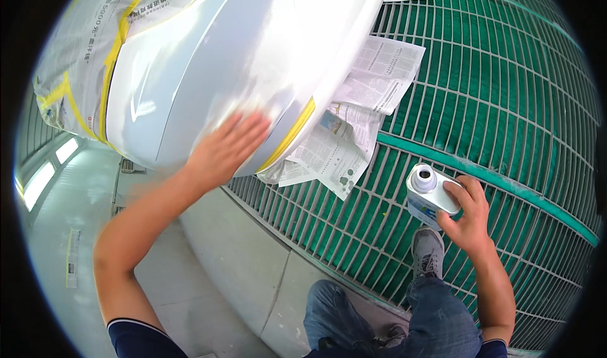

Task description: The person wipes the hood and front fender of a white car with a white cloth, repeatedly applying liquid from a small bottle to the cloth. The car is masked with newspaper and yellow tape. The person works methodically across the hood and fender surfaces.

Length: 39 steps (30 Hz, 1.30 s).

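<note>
My left hand [231, 146] lies with its fingers stretched out over the white-and-grey car body panel [190, 98], near its lower edge. The fingers are blurred by motion, and a whitish smear shows by the fingertips; I cannot tell whether it is a cloth or glare. A strip of yellow masking tape [289, 136] runs along the panel's edge just right of that hand. On the right, my right hand [469, 212] grips a metal can [435, 197] by its top end. The can's round spout is uncapped, and it is held above my shoe.
Newspaper sheets [344, 149] hang below the panel's edge. More masking newspaper [95, 42] with yellow tape covers the upper left. The floor has a metal grating [487, 105] over green material, bordered by pale concrete [240, 250]. My grey shoe [428, 250] stands on the grating.
</note>
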### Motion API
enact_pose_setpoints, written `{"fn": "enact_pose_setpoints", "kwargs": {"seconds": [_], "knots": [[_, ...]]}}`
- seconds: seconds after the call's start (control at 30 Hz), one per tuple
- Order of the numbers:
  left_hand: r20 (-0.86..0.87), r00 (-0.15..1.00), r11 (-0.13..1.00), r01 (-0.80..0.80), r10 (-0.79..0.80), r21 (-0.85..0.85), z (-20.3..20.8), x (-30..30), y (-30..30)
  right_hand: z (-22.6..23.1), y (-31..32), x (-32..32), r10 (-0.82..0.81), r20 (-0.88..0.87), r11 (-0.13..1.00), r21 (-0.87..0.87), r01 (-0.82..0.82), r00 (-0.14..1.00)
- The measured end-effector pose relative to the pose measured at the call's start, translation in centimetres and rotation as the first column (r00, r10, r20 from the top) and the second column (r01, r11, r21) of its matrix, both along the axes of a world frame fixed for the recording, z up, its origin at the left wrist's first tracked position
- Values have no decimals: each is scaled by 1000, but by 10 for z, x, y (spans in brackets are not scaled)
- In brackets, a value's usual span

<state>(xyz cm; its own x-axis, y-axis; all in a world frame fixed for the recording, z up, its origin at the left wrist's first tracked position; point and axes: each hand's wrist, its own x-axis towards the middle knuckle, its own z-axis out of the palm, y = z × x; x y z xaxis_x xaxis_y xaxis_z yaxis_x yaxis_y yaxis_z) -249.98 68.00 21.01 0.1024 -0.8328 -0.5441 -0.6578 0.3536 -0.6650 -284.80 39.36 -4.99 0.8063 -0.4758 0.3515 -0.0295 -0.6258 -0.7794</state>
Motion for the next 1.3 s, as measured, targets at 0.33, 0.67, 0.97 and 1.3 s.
{"fn": "enact_pose_setpoints", "kwargs": {"seconds": [0.33, 0.67, 0.97, 1.3], "knots": [[-64, 986, 968, -166, 157, -186, -14, -9, -9, -5, -6, 3, 1, 36, 999, 33, -2, 999], [222, 946, 876, -110, 238, -470, -40, 52, -238, -9, -20, -7, -49, -33, 998, 28, 50, 998], [131, 931, 789, -208, 342, -578, -65, 92, -311, -12, -27, -16, -39, -73, 999, 34, 41, 997], [-37, 998, 990, -56, 52, -131, -97, 41, -174, -17, -29, -10, -77, -60, 997, -18, 76, 995]]}}
